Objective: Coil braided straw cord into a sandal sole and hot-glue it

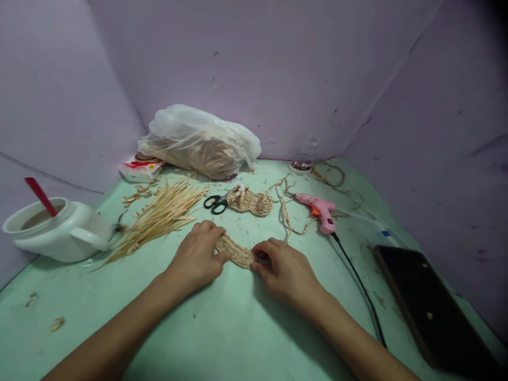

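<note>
A small woven straw piece [237, 251], oval and curved, lies low over the green table between my hands. At its left end, my left hand [203, 251] grips it with fingers on top and thumb at the near edge. The right end is pinched between the thumb and fingers of my right hand [283, 267]. Just beyond lies a second woven piece [254, 203] with a small pale ornament at its left, beside black-handled scissors [216, 203]. A pink glue gun [319, 209] rests to the right, near loose braided cord [284, 211].
Straw strips [162, 211] spread at the left beside a white pot [75, 227] holding a red stick. Behind are a filled plastic bag [202, 143], a small box [142, 170] and a bead dish [300, 167]. A dark phone-like slab [432, 312] lies at the right.
</note>
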Available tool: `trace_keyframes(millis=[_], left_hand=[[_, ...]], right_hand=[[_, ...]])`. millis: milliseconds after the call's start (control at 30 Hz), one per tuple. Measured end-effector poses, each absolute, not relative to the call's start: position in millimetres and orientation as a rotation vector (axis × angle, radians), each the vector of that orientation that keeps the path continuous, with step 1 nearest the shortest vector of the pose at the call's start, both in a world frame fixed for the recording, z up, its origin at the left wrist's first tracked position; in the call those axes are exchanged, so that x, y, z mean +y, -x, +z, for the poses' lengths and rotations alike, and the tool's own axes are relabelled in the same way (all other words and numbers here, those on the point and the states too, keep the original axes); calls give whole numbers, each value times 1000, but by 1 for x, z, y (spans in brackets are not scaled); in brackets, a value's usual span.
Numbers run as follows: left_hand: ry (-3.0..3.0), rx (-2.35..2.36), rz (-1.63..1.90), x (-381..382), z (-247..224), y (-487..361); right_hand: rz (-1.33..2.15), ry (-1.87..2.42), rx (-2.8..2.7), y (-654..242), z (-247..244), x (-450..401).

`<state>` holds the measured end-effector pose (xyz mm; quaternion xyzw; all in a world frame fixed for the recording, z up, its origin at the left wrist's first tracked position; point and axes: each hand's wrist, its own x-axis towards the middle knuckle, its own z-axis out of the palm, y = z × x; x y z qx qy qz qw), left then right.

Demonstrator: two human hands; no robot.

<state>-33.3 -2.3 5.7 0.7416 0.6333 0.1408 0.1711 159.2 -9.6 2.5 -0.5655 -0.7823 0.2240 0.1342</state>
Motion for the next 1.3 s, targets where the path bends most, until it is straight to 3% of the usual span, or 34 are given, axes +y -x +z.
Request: trace_keyframes(millis=[167,400,633,767,1033,1300], left_hand=[[-1912,1647,738,2,0,33],[-957,1394,1358,3,4,23],[-765,1109,1021,-21,-3,-9],[-726,1161,991,-23,-3,-10],[-679,1130,1006,-19,-1,-6],[-612,1166,986,-18,1,-4]], right_hand=[[852,1608,-2086,-160,-8,-11],[1338,1361,-1260,-163,-7,-2],[1437,1272,-1045,-157,-4,-8],[1335,1328,-1228,-155,-9,-13],[658,1302,-1919,-166,-12,-18],[615,1241,-2030,-170,-12,-17]])
